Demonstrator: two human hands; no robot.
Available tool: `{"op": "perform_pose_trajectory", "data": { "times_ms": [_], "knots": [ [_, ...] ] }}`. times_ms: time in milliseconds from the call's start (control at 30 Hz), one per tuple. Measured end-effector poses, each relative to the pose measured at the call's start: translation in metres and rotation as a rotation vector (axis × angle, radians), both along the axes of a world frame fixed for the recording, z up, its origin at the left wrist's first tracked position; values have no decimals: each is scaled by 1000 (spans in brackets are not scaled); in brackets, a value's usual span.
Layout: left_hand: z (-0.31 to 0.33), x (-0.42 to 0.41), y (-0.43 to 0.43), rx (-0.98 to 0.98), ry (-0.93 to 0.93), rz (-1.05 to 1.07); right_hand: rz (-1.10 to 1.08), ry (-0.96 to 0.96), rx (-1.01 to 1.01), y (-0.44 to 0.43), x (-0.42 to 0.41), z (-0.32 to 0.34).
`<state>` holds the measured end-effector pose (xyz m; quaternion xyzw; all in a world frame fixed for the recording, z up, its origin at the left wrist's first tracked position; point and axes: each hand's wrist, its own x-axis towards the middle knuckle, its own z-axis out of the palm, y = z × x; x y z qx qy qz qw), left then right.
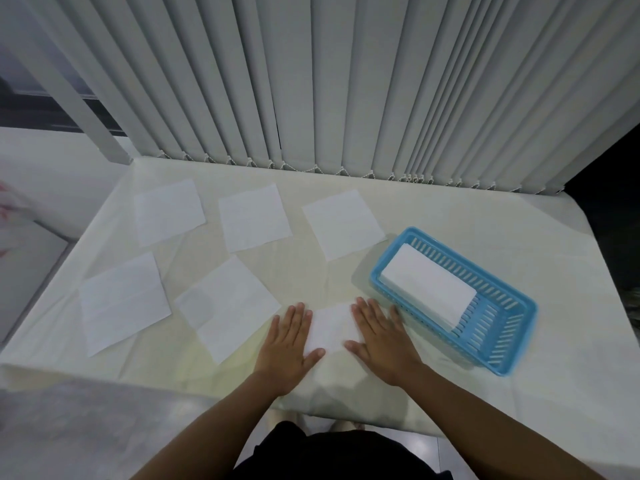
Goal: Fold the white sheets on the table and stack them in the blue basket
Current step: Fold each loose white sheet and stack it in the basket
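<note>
A folded white sheet (331, 328) lies near the table's front edge. My left hand (289, 344) presses flat on its left end and my right hand (381, 341) presses flat on its right end, fingers straight. To the right stands the blue basket (502, 348), slanted, with folded white sheets (427, 285) stacked in its far half. Several unfolded white sheets lie spread on the table: one just left of my hands (227, 306), one at the front left (123, 303), and three in a back row (169, 211) (254, 216) (343, 223).
The table (467, 209) wears a cream cloth with creases. Grey vertical blinds (346, 81) hang along its back edge. A grey post (86, 109) stands at the back left corner. The floor shows below the front edge.
</note>
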<state>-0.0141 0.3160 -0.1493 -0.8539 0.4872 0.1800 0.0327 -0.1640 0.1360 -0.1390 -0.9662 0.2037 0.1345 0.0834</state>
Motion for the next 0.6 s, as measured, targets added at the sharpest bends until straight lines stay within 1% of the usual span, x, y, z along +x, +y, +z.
{"op": "perform_pose_trajectory", "data": {
  "times_ms": [100,133,267,367,433,533,600],
  "knots": [
    [1,-1,-2,49,11,16,-45,31,3,0,-2,-2],
    [2,-2,-4,49,-13,15,-65,38,-3,1,-2,-2],
    [18,-2,-21,-1,-12,36,-162,-6,16,4,-10,6],
    [28,2,-45,-127,-25,41,-141,-82,-27,9,-16,11],
    [35,4,-61,-148,2,72,-154,-158,-25,14,-19,16],
    [43,6,-79,-74,70,160,-235,-297,20,17,-25,18],
    [47,8,-84,-19,134,230,-276,-328,40,18,-29,19]
  ]
}}
